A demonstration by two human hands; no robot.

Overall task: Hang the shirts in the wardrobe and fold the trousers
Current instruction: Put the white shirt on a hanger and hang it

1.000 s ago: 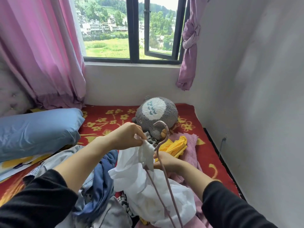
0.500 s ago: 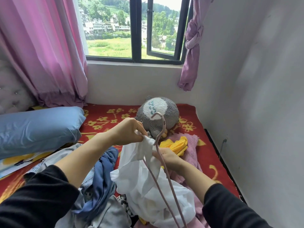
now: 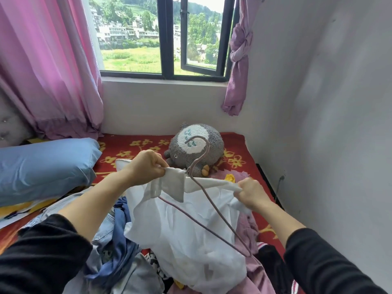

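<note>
I'm pinching the white shirt (image 3: 186,230) taut between left hand (image 3: 148,166) and right hand (image 3: 252,193), seemingly to seat the hanger (image 3: 213,206).

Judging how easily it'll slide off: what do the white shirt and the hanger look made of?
The shirt: thin, matte woven fabric, likely cotton or a light blend; it is slightly see-through and falls in soft creases. The hanger: a thin rod, probably metal wire with a matte mauve coating, maybe flocked; no shine shows, so the surface may grip.
</note>
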